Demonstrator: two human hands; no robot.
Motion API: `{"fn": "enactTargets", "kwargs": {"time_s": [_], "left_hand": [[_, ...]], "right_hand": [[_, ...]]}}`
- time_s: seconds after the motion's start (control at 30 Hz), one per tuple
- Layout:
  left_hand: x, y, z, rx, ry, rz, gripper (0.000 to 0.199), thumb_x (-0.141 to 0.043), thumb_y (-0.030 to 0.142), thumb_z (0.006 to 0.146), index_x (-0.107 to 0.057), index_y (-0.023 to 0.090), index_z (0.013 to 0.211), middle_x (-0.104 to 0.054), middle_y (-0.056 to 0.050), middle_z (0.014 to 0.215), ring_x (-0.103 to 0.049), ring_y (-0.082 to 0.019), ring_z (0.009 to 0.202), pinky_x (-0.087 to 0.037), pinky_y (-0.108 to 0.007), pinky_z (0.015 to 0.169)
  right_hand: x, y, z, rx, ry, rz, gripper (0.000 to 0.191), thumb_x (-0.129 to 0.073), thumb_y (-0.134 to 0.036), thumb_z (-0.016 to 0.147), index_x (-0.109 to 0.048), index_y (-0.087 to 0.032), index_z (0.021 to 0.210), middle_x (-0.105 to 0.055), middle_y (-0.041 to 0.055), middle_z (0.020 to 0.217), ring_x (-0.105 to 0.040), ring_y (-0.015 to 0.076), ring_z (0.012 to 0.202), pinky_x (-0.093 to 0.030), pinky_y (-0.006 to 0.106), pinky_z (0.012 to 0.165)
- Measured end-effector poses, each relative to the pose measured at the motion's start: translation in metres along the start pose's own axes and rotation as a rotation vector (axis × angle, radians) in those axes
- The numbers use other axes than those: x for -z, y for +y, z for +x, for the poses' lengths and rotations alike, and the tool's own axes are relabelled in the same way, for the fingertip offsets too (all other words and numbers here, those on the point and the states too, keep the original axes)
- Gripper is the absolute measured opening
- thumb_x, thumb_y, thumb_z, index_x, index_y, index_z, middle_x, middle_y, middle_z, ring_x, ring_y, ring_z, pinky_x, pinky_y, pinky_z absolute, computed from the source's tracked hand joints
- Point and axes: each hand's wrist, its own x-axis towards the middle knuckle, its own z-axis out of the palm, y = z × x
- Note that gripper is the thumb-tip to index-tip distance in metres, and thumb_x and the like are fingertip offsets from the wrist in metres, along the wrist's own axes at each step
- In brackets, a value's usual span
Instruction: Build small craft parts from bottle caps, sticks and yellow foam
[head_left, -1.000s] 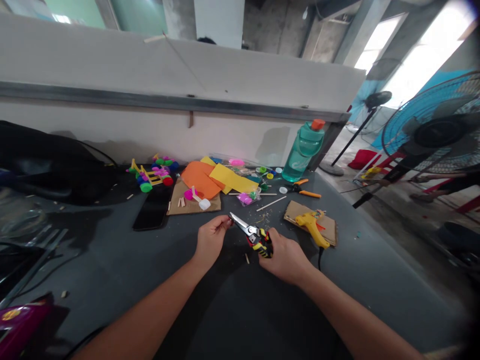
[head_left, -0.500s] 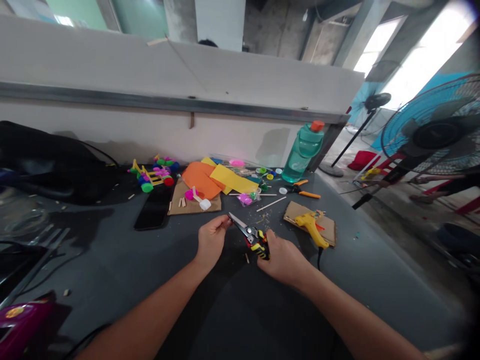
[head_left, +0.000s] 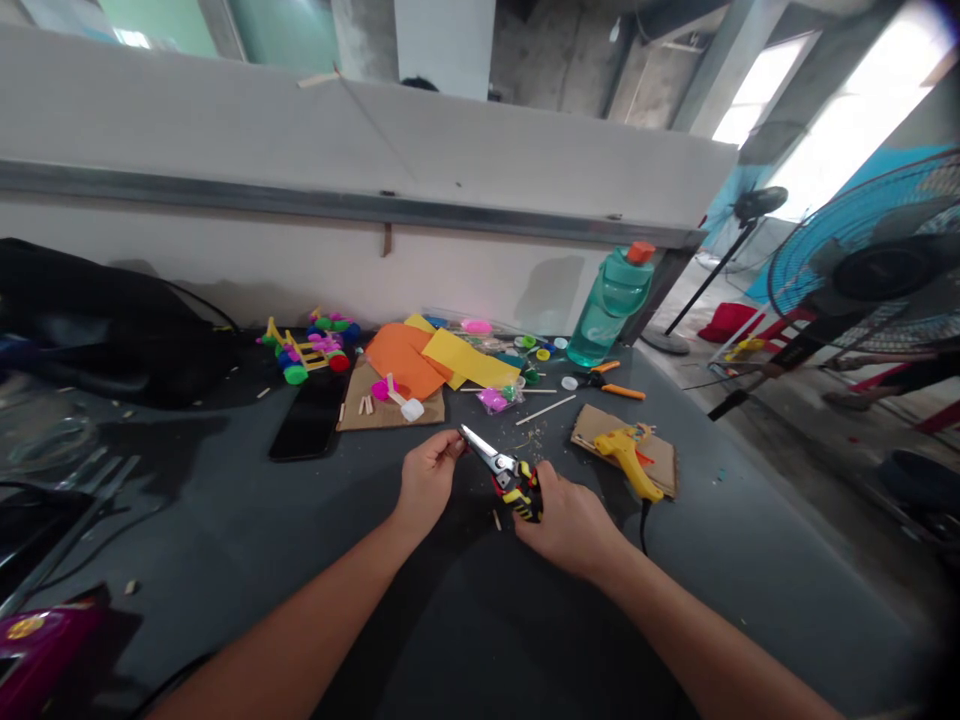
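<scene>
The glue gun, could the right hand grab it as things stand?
Probably not: the right hand holds the cutters. Otherwise the way looks free; the glue gun lies nearby on cardboard, uncovered.

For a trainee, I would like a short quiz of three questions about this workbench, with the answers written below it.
1. True or false: the right hand grips the metal shears with black-and-yellow handles.

2. Complete the sentence: the yellow plastic glue gun lies on a flat brown piece of ____.

3. Which colour is the cap of the translucent teal bottle?
A) white
B) orange
C) purple

Key:
1. True; the left hand has its fingertips near the blade tips.
2. Cardboard.
3. B.
</scene>
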Motion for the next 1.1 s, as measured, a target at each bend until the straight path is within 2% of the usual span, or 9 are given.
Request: {"fn": "enactTargets", "kwargs": {"time_s": [0.2, 0.87, 1.1], "left_hand": [[-0.001, -0.001, 0.000, -0.014, -0.014, -0.043, 0.021, -0.049, 0.025, 0.081, -0.068, 0.016, 0.082, -0.069, -0.002, 0.076, -0.061, -0.016, 0.070, -0.047, -0.024, 0.065], [0.000, -0.005, 0.003, 0.020, -0.054, -0.109, 0.021, -0.055, 0.031, 0.079, -0.068, 0.015, 0.077, -0.064, 0.000, 0.067, -0.056, -0.014, 0.065, -0.045, -0.022, 0.062], [0.000, -0.006, 0.003, 0.025, -0.020, -0.087, 0.019, -0.055, 0.027, 0.077, -0.070, 0.015, 0.080, -0.068, -0.002, 0.072, -0.059, -0.016, 0.068, -0.047, -0.024, 0.064]], "right_hand": [[0.000, 0.000, -0.001, -0.002, 0.002, -0.005, 0.030, -0.053, -0.040, 0.074, -0.043, -0.018, 0.091, -0.064, 0.0061, 0.077, -0.063, 0.0220, 0.067, -0.028, 0.027, 0.054], [0.010, 0.007, 0.003, 0.034, -0.116, 0.081, 0.032, -0.055, -0.038, 0.074, -0.045, -0.018, 0.096, -0.066, 0.0068, 0.082, -0.064, 0.0238, 0.075, -0.028, 0.027, 0.058], [0.009, 0.006, 0.002, -0.007, -0.131, 0.008, 0.032, -0.057, -0.034, 0.071, -0.045, -0.017, 0.094, -0.065, 0.0069, 0.080, -0.064, 0.0229, 0.071, -0.026, 0.027, 0.056]]}}
